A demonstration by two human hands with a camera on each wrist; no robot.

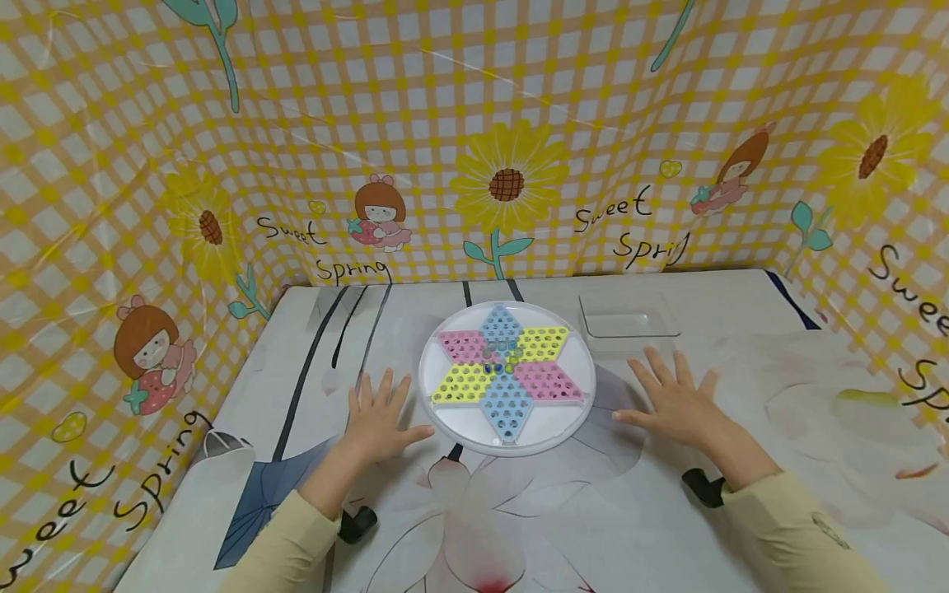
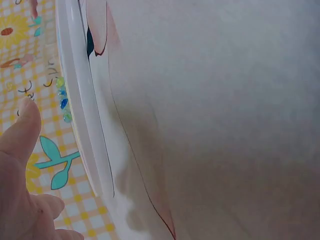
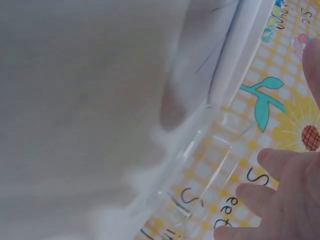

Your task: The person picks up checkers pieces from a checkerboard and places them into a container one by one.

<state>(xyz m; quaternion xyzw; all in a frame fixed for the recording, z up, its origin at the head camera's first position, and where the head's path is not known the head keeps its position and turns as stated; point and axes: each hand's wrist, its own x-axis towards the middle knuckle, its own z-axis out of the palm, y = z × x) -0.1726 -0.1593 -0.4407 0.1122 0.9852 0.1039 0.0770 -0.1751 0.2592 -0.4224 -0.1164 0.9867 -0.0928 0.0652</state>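
A round white Chinese checkers board [image 1: 549,424] with a star of pink, yellow and blue points lies mid-table. Several glass marbles [image 1: 504,358] cluster at its centre; in the left wrist view the marbles [image 2: 63,102] show green and blue above the rim. My left hand [image 1: 380,420] is at the board's left, fingers spread, holding nothing. On the other side my right hand [image 1: 678,403] is spread as well, with nothing in it, its thumb toward the board. The right wrist view has part of the right hand [image 3: 290,195] near a clear plastic box.
Behind the board, to the right, stands the clear rectangular plastic box [image 1: 628,324]. A checked yellow cloth [image 1: 415,107] with sunflowers and cartoon figures hangs around the back and sides. The table cover [image 1: 474,519] carries a flower print.
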